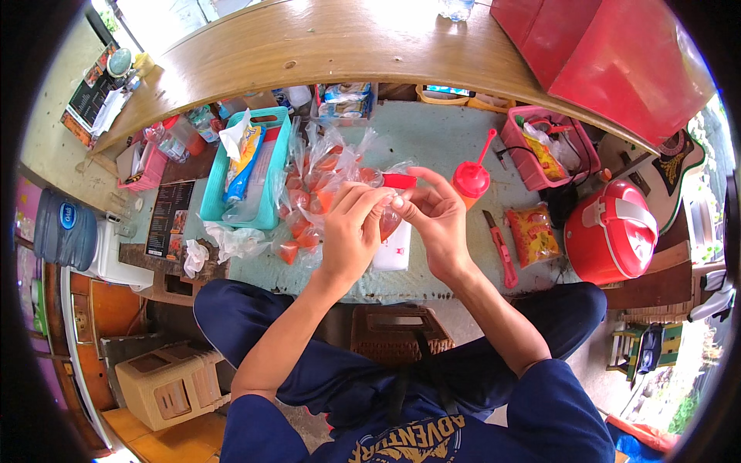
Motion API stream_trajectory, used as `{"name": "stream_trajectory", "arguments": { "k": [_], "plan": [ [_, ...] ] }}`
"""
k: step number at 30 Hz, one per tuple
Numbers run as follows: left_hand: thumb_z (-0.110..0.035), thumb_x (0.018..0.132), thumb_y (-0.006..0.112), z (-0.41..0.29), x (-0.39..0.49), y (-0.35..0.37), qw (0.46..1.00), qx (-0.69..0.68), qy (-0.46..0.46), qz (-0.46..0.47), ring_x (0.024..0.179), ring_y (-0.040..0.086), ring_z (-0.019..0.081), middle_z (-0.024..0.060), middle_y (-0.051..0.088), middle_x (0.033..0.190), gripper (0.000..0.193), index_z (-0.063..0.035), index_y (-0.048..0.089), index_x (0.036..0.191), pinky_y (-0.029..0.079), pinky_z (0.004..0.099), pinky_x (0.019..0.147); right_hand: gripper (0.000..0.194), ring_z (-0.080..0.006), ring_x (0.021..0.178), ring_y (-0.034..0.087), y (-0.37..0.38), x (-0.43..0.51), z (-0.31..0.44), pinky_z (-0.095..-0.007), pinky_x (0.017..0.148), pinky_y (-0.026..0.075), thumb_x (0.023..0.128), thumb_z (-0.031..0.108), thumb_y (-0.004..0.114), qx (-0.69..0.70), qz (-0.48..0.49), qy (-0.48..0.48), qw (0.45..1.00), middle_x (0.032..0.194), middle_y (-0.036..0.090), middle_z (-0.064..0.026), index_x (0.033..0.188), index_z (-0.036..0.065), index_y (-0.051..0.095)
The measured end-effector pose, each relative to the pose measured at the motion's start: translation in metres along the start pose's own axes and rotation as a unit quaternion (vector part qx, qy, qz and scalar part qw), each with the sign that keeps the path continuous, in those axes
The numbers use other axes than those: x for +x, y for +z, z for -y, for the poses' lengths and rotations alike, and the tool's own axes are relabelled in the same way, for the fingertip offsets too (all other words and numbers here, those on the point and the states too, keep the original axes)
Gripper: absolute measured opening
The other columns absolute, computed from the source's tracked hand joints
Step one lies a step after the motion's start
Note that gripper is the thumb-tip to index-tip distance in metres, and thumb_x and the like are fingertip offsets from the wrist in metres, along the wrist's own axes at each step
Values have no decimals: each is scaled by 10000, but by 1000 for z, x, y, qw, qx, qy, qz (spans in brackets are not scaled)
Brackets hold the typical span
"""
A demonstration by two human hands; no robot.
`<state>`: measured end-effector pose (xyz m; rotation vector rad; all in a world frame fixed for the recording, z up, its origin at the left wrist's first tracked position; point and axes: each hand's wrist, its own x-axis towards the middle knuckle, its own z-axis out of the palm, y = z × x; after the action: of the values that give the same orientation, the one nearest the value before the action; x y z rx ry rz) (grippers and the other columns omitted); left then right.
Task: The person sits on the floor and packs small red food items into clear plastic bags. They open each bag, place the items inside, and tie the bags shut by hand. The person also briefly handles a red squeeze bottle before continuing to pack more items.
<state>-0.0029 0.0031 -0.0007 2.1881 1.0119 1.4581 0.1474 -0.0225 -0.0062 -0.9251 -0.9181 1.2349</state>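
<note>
Over the front of the pale green tabletop point(446, 260), my left hand point(351, 223) and my right hand point(441, 223) meet at the neck of a small clear plastic bag point(391, 224). Fingertips of both hands pinch its top, and orange-red liquid shows in its lower part. Below it lies a white packet point(393, 252) with red print. A red object point(399, 181), too covered to name, sits just behind my fingers. Beyond my left hand is a heap of knotted plastic bags point(307, 199) holding orange-red sauce. Right of my hands stands an orange container with a red lid point(470, 178) and a handle sticking up.
A turquoise basket point(269, 202) and crumpled tissue point(237, 242) are at left. At right lie a pink box cutter point(502, 254), a filled yellow-red packet point(532, 234), a pink basket point(584, 147) and a red cooler jug point(608, 231). A wooden counter point(347, 49) overhangs the back.
</note>
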Motion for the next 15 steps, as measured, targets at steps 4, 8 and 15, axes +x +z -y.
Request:
{"name": "stream_trajectory", "arguments": {
  "k": [4,8,15],
  "plan": [
    [-17,886,681,1,2,-1,1000,17,-5,-8,884,622,297,99,684,905,130,-24,702,1015,512,400,764,238,-139,925,663,3,1,-1,-297,878,522,944,150,726,-51,19,-29,998,1000,696,-77,1112,-14,689],
    [-43,880,699,3,0,-4,998,48,41,-11,882,612,275,81,689,874,118,-35,718,996,505,391,768,211,-133,923,650,-3,2,-1,-291,870,518,944,170,728,-32,75,36,996,988,671,-47,1048,-13,714],
    [-92,886,710,8,-3,-1,999,45,2,-28,903,593,270,69,689,857,80,-36,731,940,470,378,802,189,-107,890,643,-8,5,-9,-285,827,513,959,169,712,-69,110,-1,992,942,705,-54,1026,-7,699]
  ]
}}
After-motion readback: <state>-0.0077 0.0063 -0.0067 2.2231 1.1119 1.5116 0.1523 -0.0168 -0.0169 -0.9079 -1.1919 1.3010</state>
